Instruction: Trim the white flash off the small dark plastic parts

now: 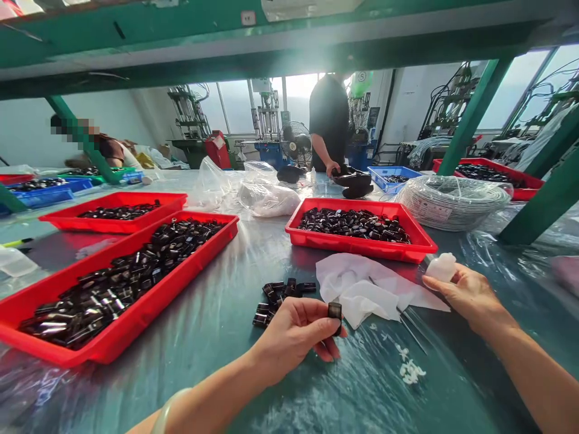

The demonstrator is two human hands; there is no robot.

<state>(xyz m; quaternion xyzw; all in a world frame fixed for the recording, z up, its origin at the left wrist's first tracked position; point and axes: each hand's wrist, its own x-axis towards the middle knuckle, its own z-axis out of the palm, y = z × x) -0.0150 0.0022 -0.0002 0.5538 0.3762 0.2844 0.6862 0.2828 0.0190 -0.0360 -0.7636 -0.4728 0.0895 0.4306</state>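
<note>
Between the thumb and fingers of my left hand point(298, 331) is a small black plastic part point(335, 313), held upright above the table. My right hand point(474, 295), off to the right, pinches a crumpled white wad point(441, 267) that looks like tissue or cloth. Just behind my left hand lies a small pile of similar black parts point(274, 298). A white cloth or paper sheet point(348, 277) is spread between my hands. By its right edge rests a thin metal tool point(414, 331), and nearer to me are small white scraps point(411, 371).
Red trays full of black parts stand at left point(181, 289), far left point(117, 226) and centre point(362, 250). A plastic-wrapped cable coil point(452, 205) sits at right. Green shelf posts point(538, 187) and an overhead beam point(226, 30) frame the table. A person point(330, 120) stands opposite.
</note>
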